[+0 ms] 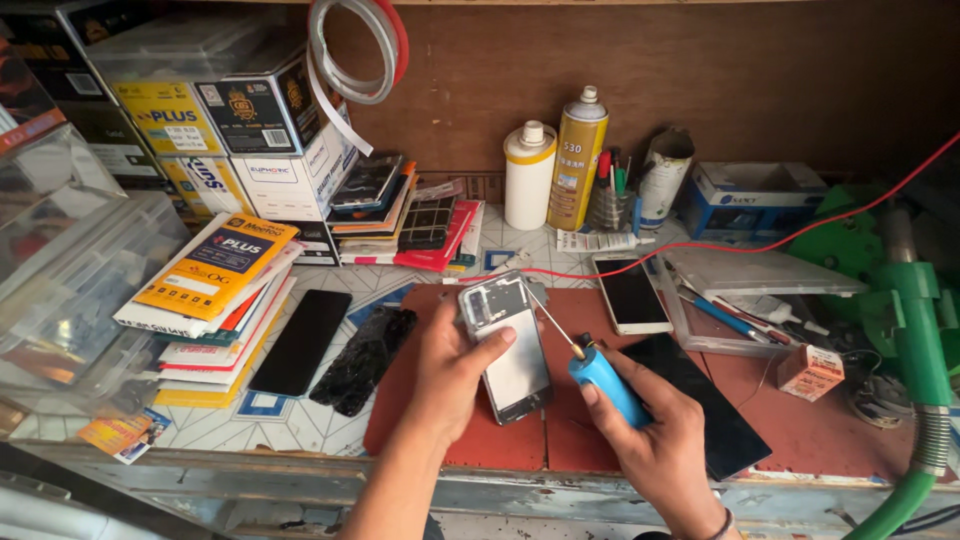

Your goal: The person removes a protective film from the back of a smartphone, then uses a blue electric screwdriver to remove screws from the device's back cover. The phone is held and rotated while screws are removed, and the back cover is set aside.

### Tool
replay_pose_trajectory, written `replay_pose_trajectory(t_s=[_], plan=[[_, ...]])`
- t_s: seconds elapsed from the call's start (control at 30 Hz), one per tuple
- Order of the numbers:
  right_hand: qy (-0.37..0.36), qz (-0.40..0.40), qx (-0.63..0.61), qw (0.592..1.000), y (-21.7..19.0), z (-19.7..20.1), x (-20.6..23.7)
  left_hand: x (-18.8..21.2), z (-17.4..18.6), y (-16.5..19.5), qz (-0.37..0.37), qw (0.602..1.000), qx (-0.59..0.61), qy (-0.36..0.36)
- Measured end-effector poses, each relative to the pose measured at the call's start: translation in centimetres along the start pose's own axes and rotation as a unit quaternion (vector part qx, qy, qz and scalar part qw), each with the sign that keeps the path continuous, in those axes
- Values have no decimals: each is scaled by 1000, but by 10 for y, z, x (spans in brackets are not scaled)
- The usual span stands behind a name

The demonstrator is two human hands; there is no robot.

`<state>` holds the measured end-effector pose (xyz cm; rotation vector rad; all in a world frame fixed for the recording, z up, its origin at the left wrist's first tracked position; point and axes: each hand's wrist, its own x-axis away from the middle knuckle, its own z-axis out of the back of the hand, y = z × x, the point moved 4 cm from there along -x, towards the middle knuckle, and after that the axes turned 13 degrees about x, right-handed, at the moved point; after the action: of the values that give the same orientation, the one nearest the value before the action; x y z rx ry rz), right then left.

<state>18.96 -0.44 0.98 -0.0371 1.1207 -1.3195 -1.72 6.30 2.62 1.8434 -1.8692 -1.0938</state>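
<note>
My left hand (450, 375) grips an opened smartphone (505, 345) by its left edge, holding it tilted above a red work mat (800, 420). The phone's back is off and its inner frame shows at the top. My right hand (660, 445) holds a blue-handled screwdriver (605, 380), whose thin metal shaft points up-left to the phone's upper right edge. Under my right hand lies a black glass panel (730, 430).
A white phone (630, 292) lies behind the mat, a black screen (300, 342) and a cracked panel (362, 358) to the left. Stacked boxes (215, 270), a yellow spray can (577, 158), a white bottle (528, 175), a clear tray (760, 275) and green hose (915, 340) surround them.
</note>
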Motion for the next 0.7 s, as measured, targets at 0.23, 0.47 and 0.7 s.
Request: replay_pose_trajectory(t_s=[0.23, 0.47, 0.7], plan=[[-9, -8, 29, 1000, -1, 1, 0, 9, -21, 3, -23, 997, 68, -24], [17, 38, 32, 999, -5, 4, 1, 11, -33, 4, -15, 994, 101, -35], [-29, -8, 13, 999, -6, 1, 0, 15, -31, 0, -28, 995, 91, -8]])
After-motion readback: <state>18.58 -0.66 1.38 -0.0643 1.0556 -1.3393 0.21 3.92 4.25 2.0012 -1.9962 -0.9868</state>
